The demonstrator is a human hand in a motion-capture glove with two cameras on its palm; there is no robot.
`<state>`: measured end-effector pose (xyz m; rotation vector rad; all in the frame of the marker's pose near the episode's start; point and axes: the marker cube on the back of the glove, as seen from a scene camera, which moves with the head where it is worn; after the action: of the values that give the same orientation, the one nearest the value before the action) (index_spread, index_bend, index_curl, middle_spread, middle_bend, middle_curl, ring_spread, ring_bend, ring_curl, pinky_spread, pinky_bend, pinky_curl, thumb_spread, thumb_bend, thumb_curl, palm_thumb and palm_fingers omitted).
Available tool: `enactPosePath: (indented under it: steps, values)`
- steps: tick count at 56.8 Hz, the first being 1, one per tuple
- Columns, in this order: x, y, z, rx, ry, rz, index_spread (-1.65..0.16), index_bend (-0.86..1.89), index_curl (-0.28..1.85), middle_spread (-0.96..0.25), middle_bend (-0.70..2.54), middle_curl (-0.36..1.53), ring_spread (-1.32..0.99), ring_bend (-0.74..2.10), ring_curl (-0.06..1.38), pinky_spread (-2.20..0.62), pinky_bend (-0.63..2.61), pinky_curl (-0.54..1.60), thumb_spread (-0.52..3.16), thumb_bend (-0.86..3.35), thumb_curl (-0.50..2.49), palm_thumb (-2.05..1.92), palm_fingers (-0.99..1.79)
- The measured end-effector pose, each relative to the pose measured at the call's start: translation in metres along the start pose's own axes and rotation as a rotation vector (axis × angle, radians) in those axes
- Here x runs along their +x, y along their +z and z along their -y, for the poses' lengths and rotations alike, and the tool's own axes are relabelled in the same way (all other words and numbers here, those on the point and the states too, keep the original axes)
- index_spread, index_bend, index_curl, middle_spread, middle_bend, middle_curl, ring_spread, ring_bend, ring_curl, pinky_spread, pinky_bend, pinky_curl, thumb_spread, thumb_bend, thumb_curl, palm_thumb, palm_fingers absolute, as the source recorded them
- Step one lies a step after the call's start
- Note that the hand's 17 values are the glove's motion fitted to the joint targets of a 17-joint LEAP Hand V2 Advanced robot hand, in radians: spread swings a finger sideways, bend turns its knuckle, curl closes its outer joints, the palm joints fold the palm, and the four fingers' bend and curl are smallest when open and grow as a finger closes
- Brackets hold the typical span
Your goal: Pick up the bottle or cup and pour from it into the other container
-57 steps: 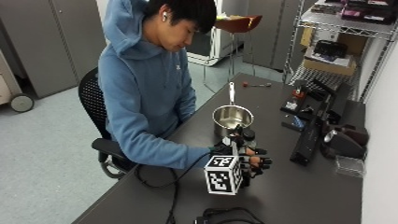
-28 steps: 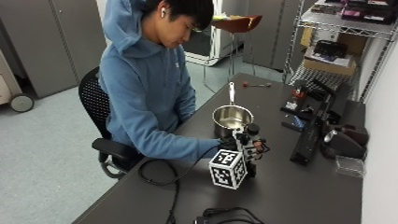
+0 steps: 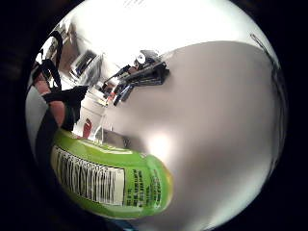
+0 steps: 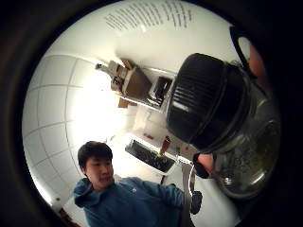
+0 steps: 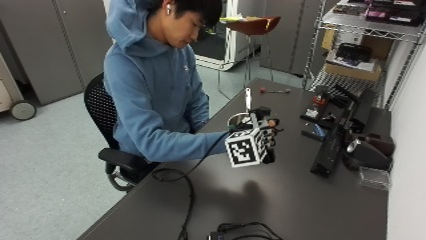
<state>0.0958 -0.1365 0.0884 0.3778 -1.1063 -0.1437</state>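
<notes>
My gloved right hand (image 5: 261, 141) grips a bottle with a green label (image 3: 110, 178) and a black cap (image 4: 206, 101). It holds the bottle in the air above the dark table (image 5: 279, 200), and the cap (image 5: 261, 112) sticks up out of the fist. A steel pot (image 5: 235, 119) with a long handle (image 5: 247, 97) stands on the table just behind the hand, on the person's side. In the outside view the hand hides most of the bottle's body. The thumb side palm view shows the pot's handle (image 4: 187, 189) below the cap.
Black devices and tools (image 5: 333, 145) lie along the table's right side, with a small clear box (image 5: 373, 177) near the wall. A cable (image 5: 190, 200) runs over the table's near left part. A wire shelf (image 5: 359, 45) stands behind the table.
The hand has risen off the table with the bottle and moved a little toward the pot. The pot has stayed where it was.
</notes>
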Motion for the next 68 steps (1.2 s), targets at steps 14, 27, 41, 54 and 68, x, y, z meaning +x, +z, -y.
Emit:
enactPosePath:
  steps: [14, 27, 41, 54, 68]
  values:
    - [-0.051, 0.018, 0.015, -0.244, -0.113, -0.316, -0.15, 0.16, 0.42, -0.11, 0.48, 0.53, -0.19, 0.67, 0.48, -0.26, 0.47, 0.42, 0.09, -0.04, 0.7, 1.01, 1.25]
    - [-0.082, 0.046, 0.015, -0.621, -0.152, -0.718, -0.15, 0.15, 0.43, -0.11, 0.48, 0.53, -0.19, 0.67, 0.49, -0.26, 0.48, 0.42, 0.08, -0.04, 0.71, 1.01, 1.25]
    - [-0.1, 0.087, 0.01, -0.92, -0.218, -1.198, -0.15, 0.15, 0.44, -0.11, 0.48, 0.54, -0.19, 0.67, 0.49, -0.27, 0.48, 0.43, 0.08, -0.04, 0.72, 1.01, 1.25]
    - [-0.104, 0.118, 0.002, -1.092, -0.248, -1.522, -0.15, 0.15, 0.45, -0.11, 0.48, 0.54, -0.19, 0.67, 0.49, -0.27, 0.48, 0.43, 0.07, -0.04, 0.72, 1.01, 1.25]
    - [-0.1, 0.142, -0.003, -1.161, -0.229, -1.669, -0.16, 0.15, 0.45, -0.11, 0.47, 0.54, -0.19, 0.66, 0.49, -0.27, 0.48, 0.43, 0.08, -0.04, 0.72, 1.0, 1.24]
